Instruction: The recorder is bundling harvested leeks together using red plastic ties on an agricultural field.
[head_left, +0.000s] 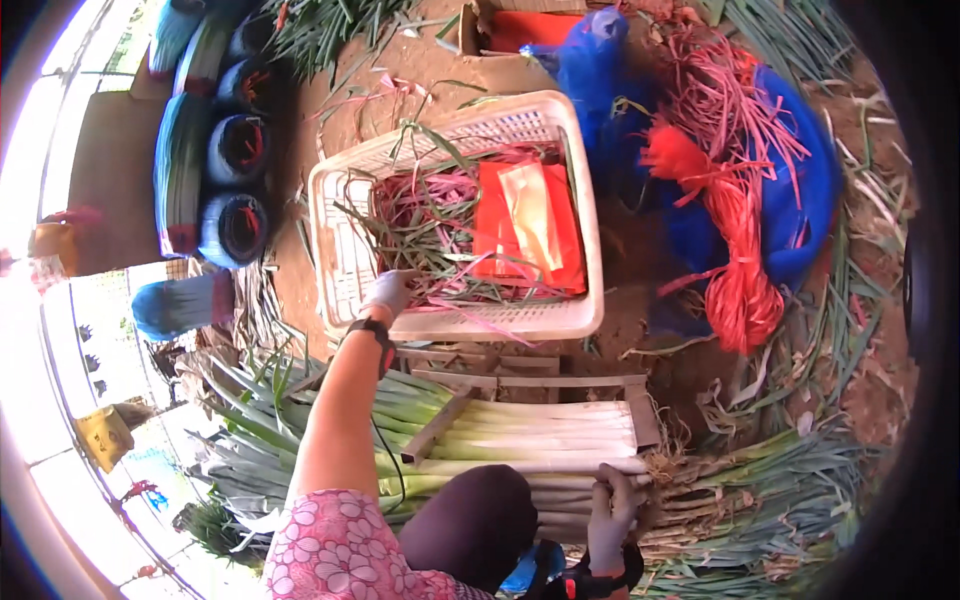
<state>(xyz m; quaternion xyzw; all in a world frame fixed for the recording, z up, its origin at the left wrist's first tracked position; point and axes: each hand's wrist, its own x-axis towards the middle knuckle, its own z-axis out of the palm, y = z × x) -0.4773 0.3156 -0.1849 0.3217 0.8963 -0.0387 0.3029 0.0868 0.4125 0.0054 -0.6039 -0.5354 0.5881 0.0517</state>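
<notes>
- Resting at the near left corner of a white, slatted plastic crate (540, 321), upper middle of the frame, the left hand (388, 296) wears a pale glove; its fingertips are hidden, so whether its grip is closed on anything cannot be told.
- Inside the crate lie tangled pink and dull-green thin strips (425, 205), just beyond the left hand, and a flat orange-red plastic packet (491, 225) at the right.
- Near the lower middle, the right hand (610, 510), also in a pale glove, has its fingers pointing up beside the white ends of long green-and-white leeks (570, 425); whether its grip is closed on one cannot be told.
- These leeks lie side by side across the lower middle, within a low, weathered wooden frame (436, 427), their roots toward the right.
- At the right of the frame, a tied red plastic ribbon bundle (738, 265) lies against bright blue netting (810, 215).
- Across the upper left, blue-wrapped cylindrical bundles (178, 170) lie close together.
</notes>
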